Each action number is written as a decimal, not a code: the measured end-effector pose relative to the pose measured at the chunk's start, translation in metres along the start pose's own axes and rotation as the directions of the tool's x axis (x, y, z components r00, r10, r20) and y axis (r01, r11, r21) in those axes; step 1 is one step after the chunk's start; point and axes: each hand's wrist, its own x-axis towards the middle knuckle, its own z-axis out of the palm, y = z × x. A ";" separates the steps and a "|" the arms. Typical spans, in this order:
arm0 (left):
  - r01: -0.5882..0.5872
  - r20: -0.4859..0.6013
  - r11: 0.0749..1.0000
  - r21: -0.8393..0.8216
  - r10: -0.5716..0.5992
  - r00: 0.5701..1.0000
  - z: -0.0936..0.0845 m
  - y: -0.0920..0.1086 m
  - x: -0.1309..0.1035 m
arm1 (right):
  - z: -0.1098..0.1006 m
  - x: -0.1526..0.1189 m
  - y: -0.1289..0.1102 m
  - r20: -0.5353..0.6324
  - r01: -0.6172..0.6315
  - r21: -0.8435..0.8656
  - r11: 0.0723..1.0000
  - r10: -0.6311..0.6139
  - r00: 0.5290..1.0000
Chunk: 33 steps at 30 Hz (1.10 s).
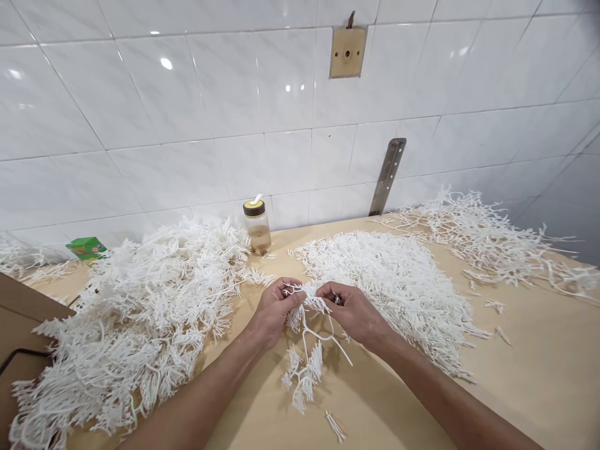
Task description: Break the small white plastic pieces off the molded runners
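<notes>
Between my two hands, over the middle of the table, is a white plastic branching sprig (307,331) with feathery clusters of thin prongs. Part of it hangs down below my fingers, ending in bare stems and a few tufted tips. My left hand (274,312) pinches the sprig near its top. From the other side, my right hand (354,312) has its fingers closed on the same piece; something small and shiny shows at its fingers, too small to name. A small bundle of loose white prongs (335,426) lies on the table below.
A large heap of tufted sprigs (154,312) fills the left. A pile of small prong pieces (389,281) lies right of centre, with bare branched stems (487,240) behind. Along the wall are a lidded jar (257,234), a green box (87,248) and a metal strip (388,176).
</notes>
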 end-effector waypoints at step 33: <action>-0.059 -0.048 0.998 0.037 0.061 0.997 0.014 0.001 -0.006 | 0.009 -0.011 -0.012 -0.034 0.245 -0.187 0.951 -0.255 0.966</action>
